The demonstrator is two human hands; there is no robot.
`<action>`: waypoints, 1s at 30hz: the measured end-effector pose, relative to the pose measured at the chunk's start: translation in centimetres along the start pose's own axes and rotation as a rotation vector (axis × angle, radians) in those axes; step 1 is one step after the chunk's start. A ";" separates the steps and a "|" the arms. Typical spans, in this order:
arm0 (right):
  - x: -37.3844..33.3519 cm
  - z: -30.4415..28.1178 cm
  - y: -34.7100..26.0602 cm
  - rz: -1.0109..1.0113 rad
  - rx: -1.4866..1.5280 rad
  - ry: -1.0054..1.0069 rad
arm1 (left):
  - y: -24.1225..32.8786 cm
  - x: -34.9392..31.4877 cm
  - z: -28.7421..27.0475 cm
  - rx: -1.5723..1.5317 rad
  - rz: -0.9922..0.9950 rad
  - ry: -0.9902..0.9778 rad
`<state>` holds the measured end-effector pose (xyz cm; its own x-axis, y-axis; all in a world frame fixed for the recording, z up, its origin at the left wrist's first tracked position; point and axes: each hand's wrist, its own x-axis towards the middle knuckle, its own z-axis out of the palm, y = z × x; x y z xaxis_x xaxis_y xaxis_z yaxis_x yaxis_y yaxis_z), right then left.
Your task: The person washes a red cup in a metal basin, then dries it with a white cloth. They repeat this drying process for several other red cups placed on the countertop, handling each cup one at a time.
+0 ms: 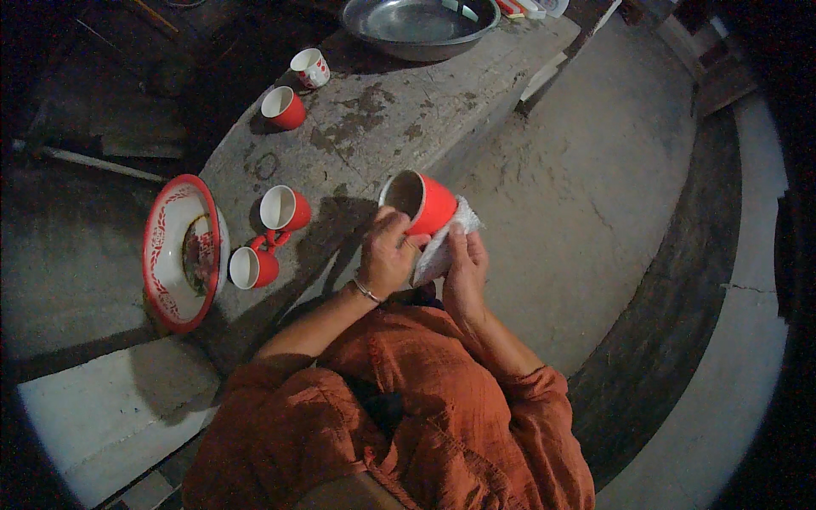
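Observation:
A red cup (pixel 437 206) with a pale rim and a dark inside is tilted in front of me, its mouth toward the upper left. My left hand (pixel 388 257) is closed around its near side. In my right hand (pixel 467 270) a white knitted-looking cloth (pixel 433 260) is pressed against the cup's lower right side. To the left on the grey slab, two red mugs (pixel 296 210) (pixel 267 269) with white insides stand close together, handles nearly touching. Further off are another red cup (pixel 291 112) and a white cup with red marks (pixel 315 71).
A white enamel basin (pixel 167 255) with a red patterned rim sits at the slab's left edge. At the far end of the grey slab (pixel 382 115) is a wide metal basin (pixel 421 44). Concrete floor (pixel 595 195) lies to the right, below the slab's edge.

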<state>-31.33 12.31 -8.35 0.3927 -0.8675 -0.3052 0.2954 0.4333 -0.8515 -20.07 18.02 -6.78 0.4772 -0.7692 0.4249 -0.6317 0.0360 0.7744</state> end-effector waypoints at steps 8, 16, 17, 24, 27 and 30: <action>1.6 -0.4 -0.6 0.087 0.185 -0.047 | -1.1 0.5 -0.7 -0.042 0.147 -0.211; 2.5 -0.1 -1.3 0.240 0.307 -0.151 | 0.5 1.3 -1.4 -0.078 0.260 -0.251; 2.4 0.2 -1.0 0.201 0.336 -0.111 | 0.7 1.3 -1.3 -0.030 0.313 -0.194; 1.3 1.5 -0.1 -0.024 0.254 -0.035 | 0.2 -0.1 0.0 -0.343 -0.121 -0.169; 1.1 0.6 0.3 -0.069 -0.049 -0.026 | 0.0 -0.6 0.2 -0.561 -0.331 -0.205; 1.4 0.1 0.2 -0.200 -0.196 -0.052 | -0.3 -0.4 0.0 -0.647 -0.308 -0.102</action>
<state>-30.64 11.25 -8.93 0.3896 -0.9150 -0.1049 0.1997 0.1951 -0.9602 -20.04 18.31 -7.12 0.4961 -0.8598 0.1212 0.0255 0.1540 0.9877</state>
